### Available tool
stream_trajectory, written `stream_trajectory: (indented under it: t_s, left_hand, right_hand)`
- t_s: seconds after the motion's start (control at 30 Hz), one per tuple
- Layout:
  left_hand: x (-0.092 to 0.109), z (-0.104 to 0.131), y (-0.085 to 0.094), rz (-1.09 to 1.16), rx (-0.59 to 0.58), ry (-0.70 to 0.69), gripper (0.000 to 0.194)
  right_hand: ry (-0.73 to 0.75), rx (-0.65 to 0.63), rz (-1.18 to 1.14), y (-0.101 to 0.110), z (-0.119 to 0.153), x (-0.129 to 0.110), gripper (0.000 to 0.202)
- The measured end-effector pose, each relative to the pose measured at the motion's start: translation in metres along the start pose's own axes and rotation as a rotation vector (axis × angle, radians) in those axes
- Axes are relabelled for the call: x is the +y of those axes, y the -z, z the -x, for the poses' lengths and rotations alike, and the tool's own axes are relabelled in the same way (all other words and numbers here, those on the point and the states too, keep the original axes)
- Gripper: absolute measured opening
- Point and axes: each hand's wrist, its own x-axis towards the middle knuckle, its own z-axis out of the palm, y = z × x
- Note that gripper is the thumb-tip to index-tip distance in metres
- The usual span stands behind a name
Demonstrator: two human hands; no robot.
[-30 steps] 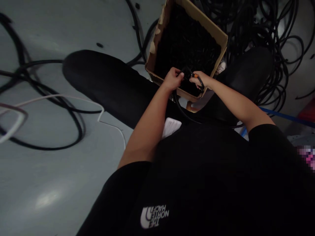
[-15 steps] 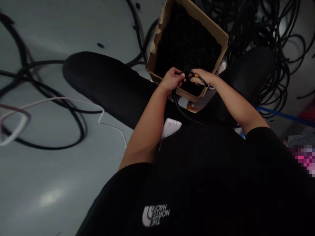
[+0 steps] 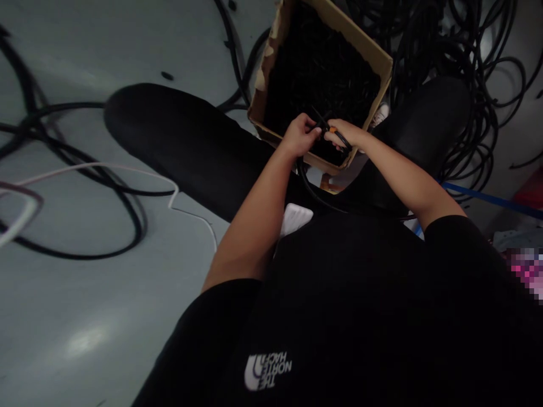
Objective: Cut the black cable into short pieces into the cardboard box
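My left hand [image 3: 300,135] is closed on a black rubber hose or cable [image 3: 311,189], pinching it near its end over the near edge of a cardboard box. From that hand the length loops down across my lap. My right hand [image 3: 345,134] grips scissors [image 3: 333,130] with black and orange handles. Their dark blades point up and left, close beside the fingers of my left hand. Whether the blades touch the hose or cable is too dark to tell. Beneath both hands, the cardboard box [image 3: 259,96] holds many short black pieces.
Tangled black hose or cable [image 3: 466,130] lies at the upper right, with more loops [image 3: 85,257] on the grey floor to the left. A white cord [image 3: 173,195] runs to a white device [image 3: 297,219] by my lap. A blue strap [image 3: 492,198] stretches off right.
The scissors have turned slightly in my right hand, and their blades now show above the fingers. My left hand keeps its hold on the hose or cable. The view shifts a little.
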Motion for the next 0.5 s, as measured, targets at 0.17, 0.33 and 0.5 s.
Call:
stream_trajectory:
  t_s: [0.17, 0.33, 0.5]
  left_hand:
    - [-0.009, -0.005, 0.0, -0.095, 0.021, 0.049, 0.036]
    - [-0.01, -0.005, -0.006, -0.191, 0.06, 0.118, 0.021]
    - [0.0, -0.003, -0.01, -0.217, 0.024, 0.2, 0.023]
  right_hand:
    - [-0.077, 0.038, 0.028, -0.002, 0.016, -0.011, 0.019]
    - [-0.086, 0.027, 0.107, -0.001, 0.02, -0.012, 0.011]
    - [-0.096, -0.013, 0.14, 0.0, 0.012, -0.007, 0.022]
